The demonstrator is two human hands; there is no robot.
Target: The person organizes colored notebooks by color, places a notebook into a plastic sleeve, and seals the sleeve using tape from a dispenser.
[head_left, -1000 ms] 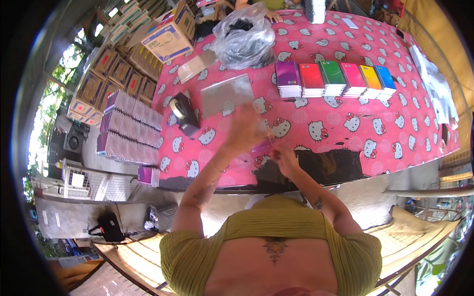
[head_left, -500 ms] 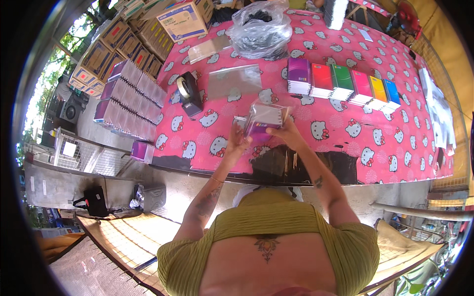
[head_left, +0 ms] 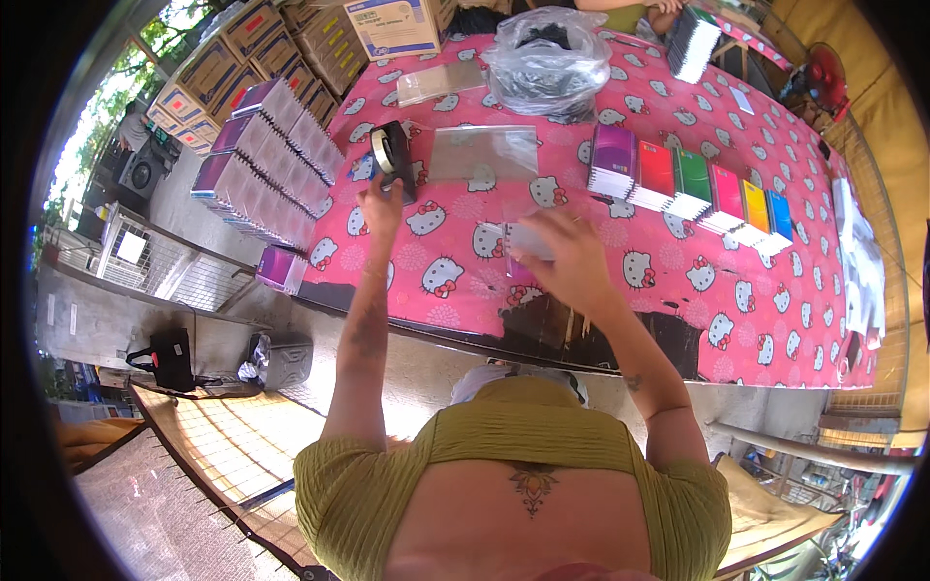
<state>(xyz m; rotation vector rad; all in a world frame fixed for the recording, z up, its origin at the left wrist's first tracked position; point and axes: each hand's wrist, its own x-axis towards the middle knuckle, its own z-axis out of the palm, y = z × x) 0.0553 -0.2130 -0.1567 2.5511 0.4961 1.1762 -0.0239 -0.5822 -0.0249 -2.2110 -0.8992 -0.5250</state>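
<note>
My left hand is at the near end of a black tape dispenser, its fingertips drawn together against it. Any strip of tape between them is too small to make out. My right hand, a little blurred, lies over a spiral notebook bundle in clear plastic and grips it down near the table's front edge. Most of the bundle is hidden under the hand; a whitish face and a purple edge show. Beyond it lie flat clear plastic sleeves.
Stacked notebooks stand at the left, before cardboard boxes. A row of coloured notebooks is at the right. A plastic bag with dark contents sits farther back. Another person's hand shows at the far edge. The pink tablecloth is torn in front.
My left hand has let go of the wrapped bundle and moved left and away to the tape dispenser. My right hand has turned over the bundle, which is now lower on the table.
</note>
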